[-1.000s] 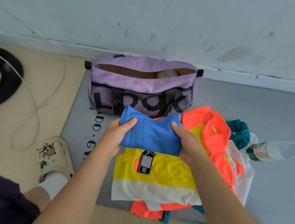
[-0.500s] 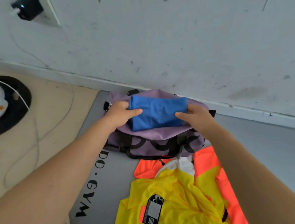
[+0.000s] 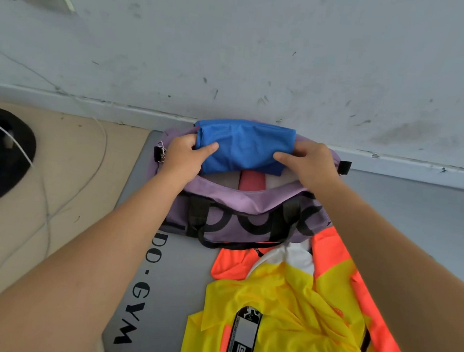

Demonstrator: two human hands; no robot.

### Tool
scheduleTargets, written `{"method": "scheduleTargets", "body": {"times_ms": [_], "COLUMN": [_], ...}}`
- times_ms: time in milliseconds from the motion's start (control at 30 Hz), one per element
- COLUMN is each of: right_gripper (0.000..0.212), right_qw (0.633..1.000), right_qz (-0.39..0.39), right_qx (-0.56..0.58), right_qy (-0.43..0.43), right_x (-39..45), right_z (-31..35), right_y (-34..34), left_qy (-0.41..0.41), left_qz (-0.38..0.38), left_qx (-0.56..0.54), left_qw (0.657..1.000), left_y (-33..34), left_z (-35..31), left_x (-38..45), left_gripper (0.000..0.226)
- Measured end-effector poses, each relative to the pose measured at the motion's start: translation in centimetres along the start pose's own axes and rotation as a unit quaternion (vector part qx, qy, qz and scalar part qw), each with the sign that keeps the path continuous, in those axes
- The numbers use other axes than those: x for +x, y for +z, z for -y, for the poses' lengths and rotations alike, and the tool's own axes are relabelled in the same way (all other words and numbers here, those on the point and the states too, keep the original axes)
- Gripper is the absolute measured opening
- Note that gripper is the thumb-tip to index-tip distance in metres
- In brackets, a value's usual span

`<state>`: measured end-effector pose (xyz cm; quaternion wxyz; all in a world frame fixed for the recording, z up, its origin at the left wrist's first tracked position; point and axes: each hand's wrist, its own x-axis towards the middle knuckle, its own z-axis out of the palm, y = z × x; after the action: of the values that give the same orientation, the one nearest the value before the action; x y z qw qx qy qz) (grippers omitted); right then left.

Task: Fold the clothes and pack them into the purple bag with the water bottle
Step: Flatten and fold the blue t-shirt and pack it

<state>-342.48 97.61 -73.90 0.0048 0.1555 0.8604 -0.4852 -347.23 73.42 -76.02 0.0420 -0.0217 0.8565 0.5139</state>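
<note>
Scuffed white wall, grey gym mat, beige floor

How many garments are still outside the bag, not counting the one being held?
2 distinct: a yellow shirt on the mat and an orange garment under it. The white fabric between may be a third.

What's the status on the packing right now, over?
Left hand and right hand grip folded blue garment over open purple bag. Pink and white items already inside. Nothing blocking.

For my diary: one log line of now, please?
left hand: grips blue shirt | right hand: grips it | over open purple bag
</note>
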Motion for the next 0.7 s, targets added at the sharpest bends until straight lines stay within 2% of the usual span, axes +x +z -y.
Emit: {"method": "scheduleTargets", "body": {"times_ms": [133, 200, 267, 333, 400, 500, 600, 700], "right_gripper": [0.025, 0.018, 0.025, 0.041, 0.054, 0.05, 0.049, 0.041], "right_qw": [0.985, 0.975, 0.974, 0.974, 0.978, 0.984, 0.984, 0.983], "right_qz": [0.148, 0.182, 0.175, 0.146, 0.114, 0.098, 0.087, 0.063], "right_qx": [0.006, 0.008, -0.078, -0.15, -0.17, -0.134, -0.148, -0.17], "right_qy": [0.091, 0.123, 0.119, 0.087, 0.047, 0.062, 0.05, 0.015], "right_x": [0.2, 0.3, 0.7, 1.1, 1.5, 1.6, 1.0, -0.9], "right_z": [-1.3, -2.1, -2.5, -2.6, -2.5, -2.6, -2.7, -2.0], "right_y": [0.1, 0.5, 1.1, 1.9, 2.5, 2.9, 2.7, 1.7], "left_qy": [-0.091, -0.099, -0.084, -0.064, -0.041, -0.034, -0.016, 0.038], "left_qz": [0.142, 0.158, 0.137, 0.116, 0.11, 0.125, 0.133, 0.132], "left_qx": [0.025, 0.061, 0.103, 0.119, 0.116, 0.129, 0.142, 0.171], "left_qw": [0.985, 0.981, 0.982, 0.984, 0.986, 0.983, 0.981, 0.976], "left_y": [-0.3, -0.1, 0.2, 0.6, 0.9, 0.9, 0.5, 0.7], "left_z": [1.4, 2.0, 2.2, 2.5, 2.8, 3.1, 2.6, 0.9], "left_x": [-0.3, -0.4, -0.2, 0.1, 0.3, 0.4, -0.1, -2.0], "left_gripper": [0.027, 0.03, 0.039, 0.054, 0.063, 0.071, 0.066, 0.049]}}
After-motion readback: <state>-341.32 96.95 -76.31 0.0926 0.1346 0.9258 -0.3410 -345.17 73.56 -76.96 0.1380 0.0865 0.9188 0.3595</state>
